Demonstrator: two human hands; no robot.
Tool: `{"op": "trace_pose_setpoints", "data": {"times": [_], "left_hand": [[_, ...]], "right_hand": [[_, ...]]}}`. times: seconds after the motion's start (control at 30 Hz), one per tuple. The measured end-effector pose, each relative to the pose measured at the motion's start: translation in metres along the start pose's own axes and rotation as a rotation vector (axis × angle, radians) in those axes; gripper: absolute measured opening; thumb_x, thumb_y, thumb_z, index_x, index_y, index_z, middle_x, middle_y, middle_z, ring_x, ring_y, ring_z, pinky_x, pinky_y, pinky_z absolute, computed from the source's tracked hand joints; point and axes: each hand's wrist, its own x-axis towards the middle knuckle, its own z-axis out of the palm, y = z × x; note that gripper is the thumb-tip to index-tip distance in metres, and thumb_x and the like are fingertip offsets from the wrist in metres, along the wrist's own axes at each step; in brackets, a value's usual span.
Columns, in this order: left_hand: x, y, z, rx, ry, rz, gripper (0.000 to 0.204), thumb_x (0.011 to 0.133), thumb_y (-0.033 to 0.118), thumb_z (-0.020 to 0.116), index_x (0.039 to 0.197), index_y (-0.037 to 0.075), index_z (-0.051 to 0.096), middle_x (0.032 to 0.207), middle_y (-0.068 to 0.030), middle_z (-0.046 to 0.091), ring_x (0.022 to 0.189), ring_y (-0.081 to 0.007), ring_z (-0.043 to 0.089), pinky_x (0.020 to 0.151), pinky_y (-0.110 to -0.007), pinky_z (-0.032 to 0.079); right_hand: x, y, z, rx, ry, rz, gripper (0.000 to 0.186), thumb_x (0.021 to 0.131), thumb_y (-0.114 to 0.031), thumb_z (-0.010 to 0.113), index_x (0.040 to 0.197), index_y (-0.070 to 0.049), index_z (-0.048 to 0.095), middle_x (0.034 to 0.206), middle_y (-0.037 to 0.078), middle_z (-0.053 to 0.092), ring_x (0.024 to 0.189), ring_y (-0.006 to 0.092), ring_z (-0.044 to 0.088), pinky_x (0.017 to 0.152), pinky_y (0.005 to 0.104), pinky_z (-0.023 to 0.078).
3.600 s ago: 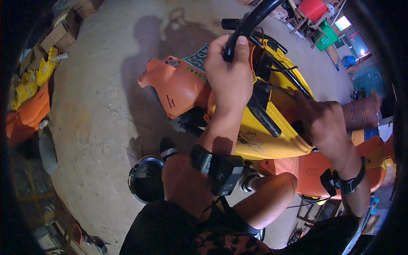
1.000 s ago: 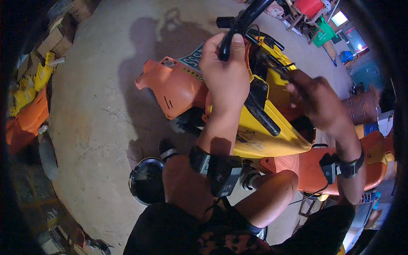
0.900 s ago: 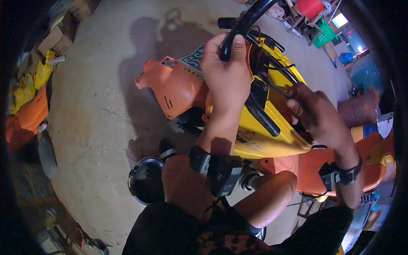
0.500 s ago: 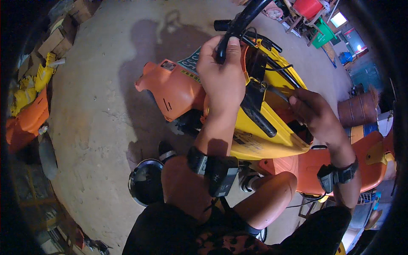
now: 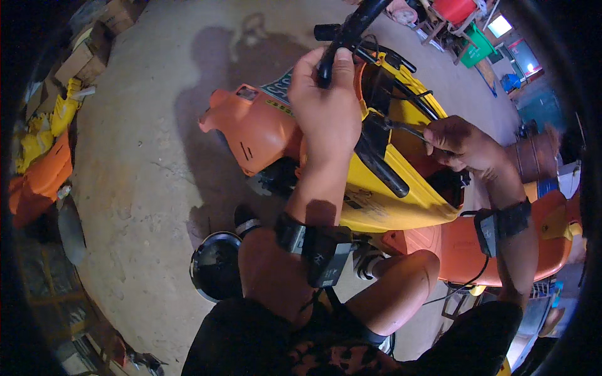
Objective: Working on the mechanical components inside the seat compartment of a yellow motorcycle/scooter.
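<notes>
My left hand [image 5: 325, 106] is closed around a black tube [image 5: 359, 22] rising above a scooter's yellow body panel [image 5: 392, 203]. My right hand [image 5: 458, 144], fingers curled, holds a thin dark tool, apparently a wrench [image 5: 407, 126], whose far end meets the black bracket [image 5: 379, 135] between the panels; the exact contact is too small to tell. A black bar [image 5: 395, 185] angles down from that bracket. An orange front cover [image 5: 251, 131] with a green plate lies left of my left hand. Both wrists wear strapped devices.
A dark round pan [image 5: 214, 266] sits on the floor by my left leg. An orange scooter seat [image 5: 514, 254] lies at right. Cardboard boxes [image 5: 88, 53] and yellow and orange panels [image 5: 44, 175] line the left side. A green bin [image 5: 478, 49] and rusty drum [image 5: 527, 156] stand behind.
My right hand has shifted and turned, sitting slightly higher than half a second ago, with the thin tool still in it. My left hand stays on the tube, with only slight movement.
</notes>
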Motion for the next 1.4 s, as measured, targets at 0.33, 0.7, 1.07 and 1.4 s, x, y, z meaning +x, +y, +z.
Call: {"op": "trace_pose_setpoints", "data": {"times": [0.33,0.7,1.07,1.4], "left_hand": [[0.001,-0.003,0.001,0.012,0.017,0.032,0.019,0.087,0.014,0.061,0.095,-0.003,0.057,0.081,-0.0035,0.060,0.072,-0.0092,0.055,0.068,-0.024,0.045],[0.000,-0.004,-0.002,0.033,-0.017,0.042,0.019,0.088,0.013,0.060,0.097,-0.003,0.055,0.083,-0.0049,0.062,0.074,-0.0100,0.056,0.070,-0.024,0.046],[0.000,-0.002,0.001,0.015,-0.021,0.043,0.020,0.089,0.014,0.059,0.098,-0.004,0.054,0.081,-0.0029,0.061,0.070,-0.0091,0.055,0.065,-0.024,0.046],[-0.001,0.004,-0.001,0.028,-0.035,0.031,0.024,0.088,0.016,0.060,0.100,-0.004,0.054,0.086,-0.0079,0.059,0.077,-0.0139,0.055,0.072,-0.028,0.044]], "right_hand": [[0.037,-0.013,-0.033,-0.347,-0.085,-0.141,0.037,0.085,-0.038,0.062,0.076,-0.002,0.064,0.057,0.001,0.055,0.050,0.0081,0.050,0.045,0.0224,0.035],[0.078,-0.085,-0.045,-0.753,-0.174,-0.334,0.025,0.070,-0.022,0.074,0.079,0.000,0.065,0.066,0.006,0.061,0.061,0.0150,0.058,0.057,0.0290,0.045],[-0.012,-0.117,0.031,-1.525,0.300,-0.773,0.017,0.070,-0.014,0.065,0.084,-0.006,0.064,0.077,0.009,0.057,0.076,0.0286,0.056,0.071,0.0371,0.044],[-0.055,-0.052,0.045,-1.214,0.503,-0.285,0.017,0.074,-0.007,0.056,0.090,-0.003,0.061,0.074,0.017,0.059,0.068,0.0330,0.060,0.061,0.0422,0.045]]}}
